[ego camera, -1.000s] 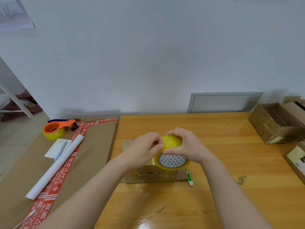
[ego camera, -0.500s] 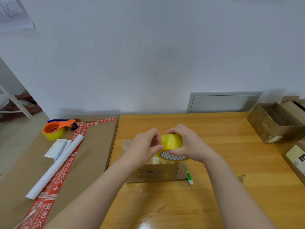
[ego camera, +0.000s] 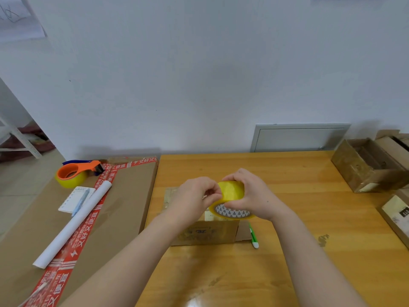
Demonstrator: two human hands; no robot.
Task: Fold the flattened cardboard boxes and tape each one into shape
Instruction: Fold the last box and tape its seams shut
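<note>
- The right hand (ego camera: 254, 197) grips the right side of the tape roll (ego camera: 232, 191), with fingers curled over its top and the thumb underneath.
- The left hand (ego camera: 193, 201) sits just left of the roll, its curled fingertips pinching at the roll's edge.
- Both bare forearms rise from below the roll and converge on it.

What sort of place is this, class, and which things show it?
Likely a small parcel-packing corner: a yellow tape roll held over a small cardboard box, a tape dispenser on a large taped carton, open boxes to the right.
</note>
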